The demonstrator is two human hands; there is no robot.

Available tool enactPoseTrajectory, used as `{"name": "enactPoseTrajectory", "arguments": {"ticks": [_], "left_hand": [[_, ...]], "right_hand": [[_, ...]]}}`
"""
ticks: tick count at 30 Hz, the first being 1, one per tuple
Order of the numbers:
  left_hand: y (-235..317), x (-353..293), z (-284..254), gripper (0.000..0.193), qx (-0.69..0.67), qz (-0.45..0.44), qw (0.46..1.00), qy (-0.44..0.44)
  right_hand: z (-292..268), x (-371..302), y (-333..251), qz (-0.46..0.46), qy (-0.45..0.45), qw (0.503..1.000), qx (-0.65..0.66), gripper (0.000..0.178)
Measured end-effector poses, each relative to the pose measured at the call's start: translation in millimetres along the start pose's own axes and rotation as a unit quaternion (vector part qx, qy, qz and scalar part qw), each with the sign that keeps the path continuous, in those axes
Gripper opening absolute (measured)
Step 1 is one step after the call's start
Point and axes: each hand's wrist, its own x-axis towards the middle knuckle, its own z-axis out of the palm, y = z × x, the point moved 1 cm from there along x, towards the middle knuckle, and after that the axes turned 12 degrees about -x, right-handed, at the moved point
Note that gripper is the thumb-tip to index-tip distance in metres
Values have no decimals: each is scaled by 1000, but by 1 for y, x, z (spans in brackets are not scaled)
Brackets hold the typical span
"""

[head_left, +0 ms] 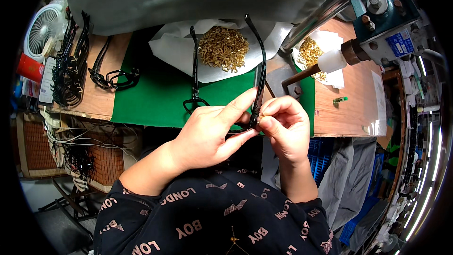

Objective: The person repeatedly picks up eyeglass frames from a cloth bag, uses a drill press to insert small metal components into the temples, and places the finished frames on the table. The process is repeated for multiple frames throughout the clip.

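Note:
A black eyeglass frame (261, 66) is held over the near edge of the green mat, its two temples pointing away from me. My left hand (200, 132) grips it at the front right corner, fingers and thumb on either side of the hinge. At that same corner my right hand (289, 130) pinches thumb and forefinger together against the frame. What sits between those fingertips is too small to make out. Beyond the frame, a heap of small gold-coloured metal pieces (222, 49) lies on a white sheet (172, 42).
A teal press-like machine (377, 23) with a metal rod overhangs the right side. Near it lies a second gold heap (309, 55) and a small green item (339, 99). Stacked black frames (71, 71), a single frame (113, 79), a phone (47, 82) and a fan (43, 30) occupy the left.

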Motion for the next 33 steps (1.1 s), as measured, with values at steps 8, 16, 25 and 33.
{"name": "enactPoseTrajectory", "arguments": {"ticks": [8,16,25,33], "left_hand": [[0,8,-4,69,81,49,995,-37],[-2,11,7,70,11,95,995,-8],[21,59,34,65,-247,16,967,-66],[32,125,81,49,-430,-40,901,43]], "right_hand": [[-5,4,-3,62,-29,998,-9,18],[-6,9,-14,84,-97,989,-76,13],[-32,9,-57,-35,15,982,-184,7],[-71,26,-210,-474,241,761,-372,24]]}}
